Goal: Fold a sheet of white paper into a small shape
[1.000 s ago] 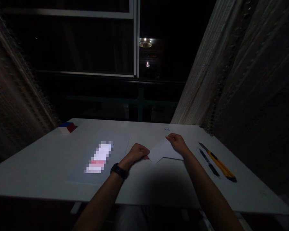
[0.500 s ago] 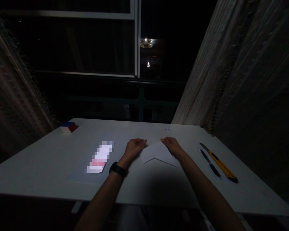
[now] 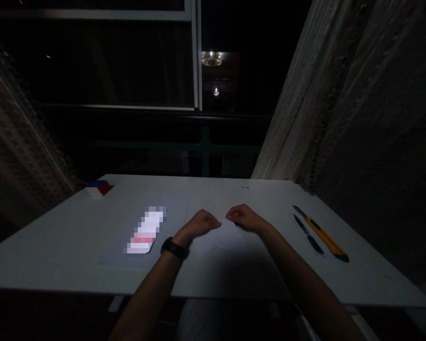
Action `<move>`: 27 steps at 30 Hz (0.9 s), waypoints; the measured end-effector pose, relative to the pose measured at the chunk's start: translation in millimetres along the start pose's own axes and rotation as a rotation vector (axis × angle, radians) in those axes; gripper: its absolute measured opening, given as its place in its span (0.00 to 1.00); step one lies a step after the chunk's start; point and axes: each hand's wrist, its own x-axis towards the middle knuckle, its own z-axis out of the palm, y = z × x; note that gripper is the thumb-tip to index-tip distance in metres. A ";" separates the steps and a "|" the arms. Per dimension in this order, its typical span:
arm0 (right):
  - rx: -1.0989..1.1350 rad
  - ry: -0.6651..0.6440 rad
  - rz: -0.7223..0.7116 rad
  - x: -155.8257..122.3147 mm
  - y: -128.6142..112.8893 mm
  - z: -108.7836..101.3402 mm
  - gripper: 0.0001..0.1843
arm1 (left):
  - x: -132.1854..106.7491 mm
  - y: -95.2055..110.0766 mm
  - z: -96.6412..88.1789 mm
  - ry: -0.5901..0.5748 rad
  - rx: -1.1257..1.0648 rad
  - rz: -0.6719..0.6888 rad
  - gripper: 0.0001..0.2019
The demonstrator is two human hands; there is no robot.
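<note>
A folded sheet of white paper (image 3: 218, 239) lies low over the table between my hands, its near edge showing a shallow peak. My left hand (image 3: 201, 223), with a dark watch (image 3: 173, 248) on the wrist, pinches the paper's upper left part. At the upper right, my right hand (image 3: 245, 217) is closed with thumb and fingers on the paper. The two sets of fingertips are close together. Dim light blurs the paper's outline and its folds.
Left of my hands a lit phone (image 3: 147, 230) rests on a flat sheet (image 3: 110, 253). A red, white and blue block (image 3: 99, 188) sits at the far left. To the right lie a black pen (image 3: 308, 234) and a yellow utility knife (image 3: 321, 234). Curtains (image 3: 287, 94) flank the table (image 3: 57, 255).
Both hands have come closer together and slightly lower with the paper. The paper now sits flatter, its near edge casting less of a dark gap. The view has shifted slightly.
</note>
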 end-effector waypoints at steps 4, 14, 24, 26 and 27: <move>-0.001 -0.041 0.060 -3.7 -5.3 -3.7 0.09 | -0.6 0.0 1.3 -0.013 0.036 0.029 0.17; 0.120 -0.093 0.115 -5.3 2.0 -16.3 0.20 | 3.7 -7.0 -5.4 0.068 0.043 0.050 0.18; -0.010 -0.098 0.087 -3.8 -1.1 -10.3 0.18 | 13.8 -16.9 -5.2 0.219 0.060 0.047 0.18; 0.037 -0.121 0.089 -3.4 1.6 -12.9 0.16 | 14.2 -17.6 -5.8 0.246 0.069 0.041 0.17; 0.059 -0.131 0.096 -3.4 2.8 -14.5 0.15 | 14.4 -18.0 -6.2 0.245 0.068 0.041 0.17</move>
